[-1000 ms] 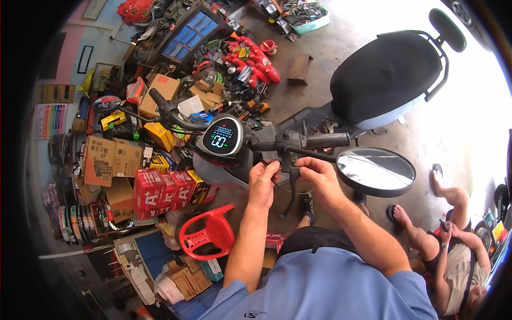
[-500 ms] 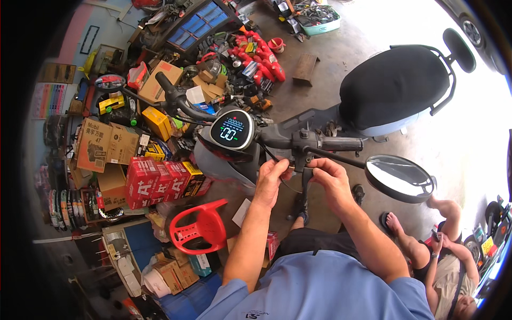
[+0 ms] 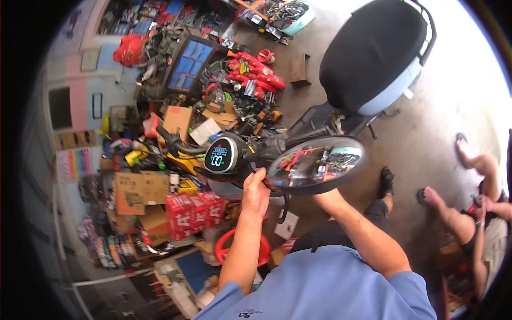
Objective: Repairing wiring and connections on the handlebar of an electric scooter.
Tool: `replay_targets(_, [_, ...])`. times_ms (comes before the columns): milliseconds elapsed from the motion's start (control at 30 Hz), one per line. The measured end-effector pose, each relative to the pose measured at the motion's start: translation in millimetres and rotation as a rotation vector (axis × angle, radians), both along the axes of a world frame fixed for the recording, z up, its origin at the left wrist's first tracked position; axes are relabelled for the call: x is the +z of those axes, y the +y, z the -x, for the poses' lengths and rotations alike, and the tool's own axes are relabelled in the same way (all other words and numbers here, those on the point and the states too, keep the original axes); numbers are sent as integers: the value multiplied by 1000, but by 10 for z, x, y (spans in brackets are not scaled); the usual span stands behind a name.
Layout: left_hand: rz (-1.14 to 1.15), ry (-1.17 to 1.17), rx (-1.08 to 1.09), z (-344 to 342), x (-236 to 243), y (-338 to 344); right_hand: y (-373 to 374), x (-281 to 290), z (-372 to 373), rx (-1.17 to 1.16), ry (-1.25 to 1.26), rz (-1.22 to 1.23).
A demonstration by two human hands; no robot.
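Observation:
A scooter stands in front of me with its lit oval dash display (image 3: 221, 153) at the handlebar. Just right of the display, my left hand (image 3: 255, 193) is closed at the right side of the handlebar; what its fingers grip is too small to make out. The round mirror (image 3: 320, 168) hangs over this part of the bar. It hides most of my right hand (image 3: 326, 199), and those fingers do not show. Below the mirror, between my hands, hangs the curved black brake lever (image 3: 286, 208). The scooter's black seat (image 3: 373, 56) is farther off to the right.
Red boxes (image 3: 193, 214), cardboard boxes (image 3: 140, 192) and heaped parts crowd the left. A red plastic chair (image 3: 226, 246) stands close by my left arm. A wooden stool (image 3: 300, 70) is beyond the scooter. Another person's legs (image 3: 453, 218) reach in at the right.
My view has shifted, and the handlebar has turned, bringing the mirror leftward over my right hand. Both hands remain by the right side of the bar. My right fingers, visible before, are now hidden.

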State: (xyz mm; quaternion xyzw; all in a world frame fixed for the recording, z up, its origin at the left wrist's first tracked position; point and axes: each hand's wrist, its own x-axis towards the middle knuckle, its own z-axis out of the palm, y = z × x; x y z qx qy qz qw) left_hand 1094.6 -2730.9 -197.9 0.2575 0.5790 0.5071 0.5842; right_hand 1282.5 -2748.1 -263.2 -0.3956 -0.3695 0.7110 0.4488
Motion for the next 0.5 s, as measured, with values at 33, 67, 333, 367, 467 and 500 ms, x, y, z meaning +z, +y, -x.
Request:
replay_targets(33, [-13,26,-48,-32,-7,8,-7,-6,27,-58,48,-30])
replay_targets(67, [68,-92,-39,-39,13,11,-47,-19,18,-147,253,-76])
replay_targets(333, [188,232,37,-293,-74,60,-283,-439,28,45,434,25])
replay_targets(367, [166,236,35,-314,-95,63,-288,-475,37,55,442,4])
replay_targets(467, [142,270,39,-318,-155,78,-277,-537,44,167,477,4])
replay_targets(500, [141,241,26,-305,-165,76,-259,-539,51,188,494,-1])
